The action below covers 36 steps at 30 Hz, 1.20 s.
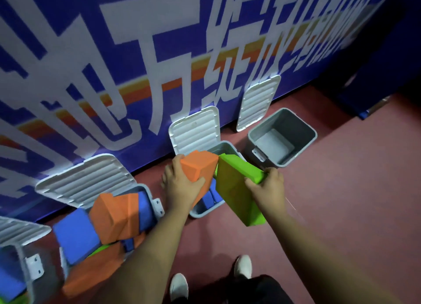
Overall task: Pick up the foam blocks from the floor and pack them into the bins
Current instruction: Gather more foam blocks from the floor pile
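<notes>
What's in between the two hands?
Head view: an orange foam block in the left hand, beside a green foam block in the right hand.

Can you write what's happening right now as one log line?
left hand grips orange block | right hand grips green block | both at middle bin | blue block inside

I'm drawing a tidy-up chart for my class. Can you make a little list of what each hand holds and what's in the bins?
Left hand: grips the orange block
Right hand: grips the green block
Where: both blocks over the middle bin
Middle bin holds: blue blocks
Right bin: open, no blocks seen inside
Heaped bin: orange and blue pile sticking out
Lids: up, against the blue wall
</notes>
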Each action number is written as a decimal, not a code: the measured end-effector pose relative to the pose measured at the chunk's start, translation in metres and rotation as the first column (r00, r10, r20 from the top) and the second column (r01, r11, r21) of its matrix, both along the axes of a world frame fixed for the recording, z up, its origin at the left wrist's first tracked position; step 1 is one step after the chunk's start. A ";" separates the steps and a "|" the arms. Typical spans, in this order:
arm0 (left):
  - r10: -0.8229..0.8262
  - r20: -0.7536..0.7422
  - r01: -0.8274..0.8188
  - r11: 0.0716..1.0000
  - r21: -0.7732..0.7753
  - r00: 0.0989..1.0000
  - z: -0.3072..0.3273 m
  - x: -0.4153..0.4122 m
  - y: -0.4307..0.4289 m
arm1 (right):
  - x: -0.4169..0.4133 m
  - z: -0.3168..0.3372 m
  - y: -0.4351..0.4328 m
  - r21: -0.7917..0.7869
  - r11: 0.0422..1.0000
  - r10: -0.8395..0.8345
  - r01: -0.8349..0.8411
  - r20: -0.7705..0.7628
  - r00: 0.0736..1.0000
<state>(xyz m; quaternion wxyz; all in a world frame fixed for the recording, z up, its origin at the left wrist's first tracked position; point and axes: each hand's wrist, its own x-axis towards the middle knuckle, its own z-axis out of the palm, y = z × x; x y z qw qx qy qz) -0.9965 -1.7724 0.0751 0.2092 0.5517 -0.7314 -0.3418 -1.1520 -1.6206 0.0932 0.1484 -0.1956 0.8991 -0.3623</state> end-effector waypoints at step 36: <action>0.152 0.184 -0.212 0.904 0.372 0.971 -0.494 -0.299 -0.066 | -0.280 -0.512 -0.168 0.158 0.876 0.301 -0.455 0.557 0.774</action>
